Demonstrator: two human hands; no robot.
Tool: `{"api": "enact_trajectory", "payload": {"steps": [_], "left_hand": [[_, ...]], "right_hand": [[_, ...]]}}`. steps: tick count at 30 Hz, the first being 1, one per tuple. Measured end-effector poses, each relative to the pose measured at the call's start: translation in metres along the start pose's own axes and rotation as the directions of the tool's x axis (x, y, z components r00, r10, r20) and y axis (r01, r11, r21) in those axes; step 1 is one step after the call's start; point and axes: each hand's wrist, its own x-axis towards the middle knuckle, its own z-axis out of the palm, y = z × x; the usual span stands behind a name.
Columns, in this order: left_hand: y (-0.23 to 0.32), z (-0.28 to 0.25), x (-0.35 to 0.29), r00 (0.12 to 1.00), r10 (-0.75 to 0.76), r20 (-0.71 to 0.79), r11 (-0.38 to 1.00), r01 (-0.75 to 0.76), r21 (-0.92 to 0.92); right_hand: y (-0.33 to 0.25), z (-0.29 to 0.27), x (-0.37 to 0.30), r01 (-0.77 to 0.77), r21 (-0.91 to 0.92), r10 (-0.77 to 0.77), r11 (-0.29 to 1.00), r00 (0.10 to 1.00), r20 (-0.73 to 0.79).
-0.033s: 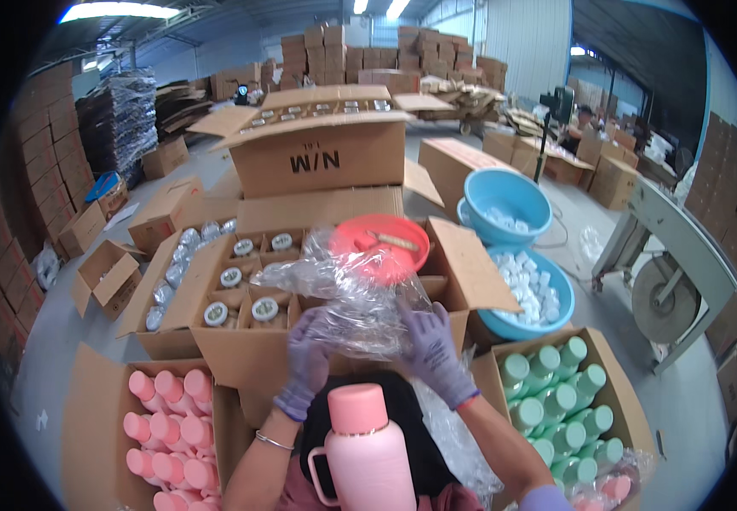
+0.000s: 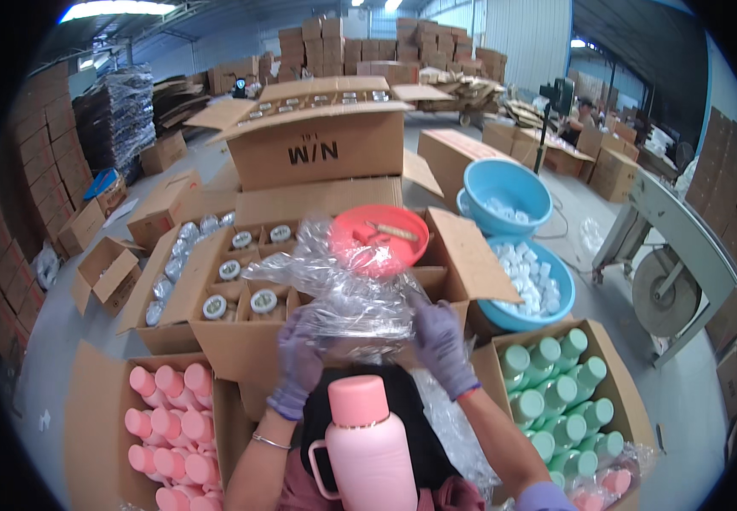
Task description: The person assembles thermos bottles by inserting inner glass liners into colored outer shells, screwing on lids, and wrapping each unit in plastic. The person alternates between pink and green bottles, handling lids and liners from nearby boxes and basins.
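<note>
A crumpled clear plastic bag (image 2: pixel 351 307) stretches between my two gloved hands over the near edge of an open divided carton (image 2: pixel 240 349). My left hand (image 2: pixel 302 362) is closed on the bag's left side. On the opposite side my right hand (image 2: pixel 441 345) has its fingers curled round the bag's edge. A pink bottle (image 2: pixel 364 451) with a pink lid and a side handle stands upright at my lap, between my forearms, touched by neither hand. Behind the bag, partly covered by it, a red basin (image 2: pixel 402 243) holds a small cutter-like tool (image 2: pixel 392 231).
Pink bottles fill a carton (image 2: pixel 96 426) at my left; green ones fill another (image 2: pixel 624 375) at my right. Two blue basins (image 2: pixel 547 317) with small white pieces stand beyond it. Lidded items occupy several carton cells. A metal-framed machine (image 2: pixel 683 234) stands far right.
My hands have moved slightly apart, and the bag's near edge is drawn straighter between them. My right fingers are more curled. The pink bottle stays at my lap.
</note>
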Motion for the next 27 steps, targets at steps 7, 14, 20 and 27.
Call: {"api": "enact_trajectory", "payload": {"steps": [7,14,20,27], "left_hand": [[0.040,-0.069,-0.126,0.909,-0.417,0.010,0.883,0.403,0.241],[0.070,-0.113,-0.257,0.884,-0.427,0.189,0.835,0.306,0.456],[0.130,-0.169,-0.232,0.468,-0.783,0.410,0.619,0.652,0.438],[0.042,-0.174,-0.143,0.800,-0.418,0.432,0.725,0.007,0.689]], "right_hand": [[-0.049,-0.013,-0.084,-0.235,0.335,0.267,0.912,0.962,-0.050],[-0.105,-0.061,-0.193,-0.120,0.354,0.086,0.927,0.990,0.111],[-0.101,-0.115,-0.296,0.135,0.572,-0.359,0.809,0.884,0.299],[-0.113,-0.192,-0.331,-0.240,0.562,-0.047,0.791,0.893,0.448]]}}
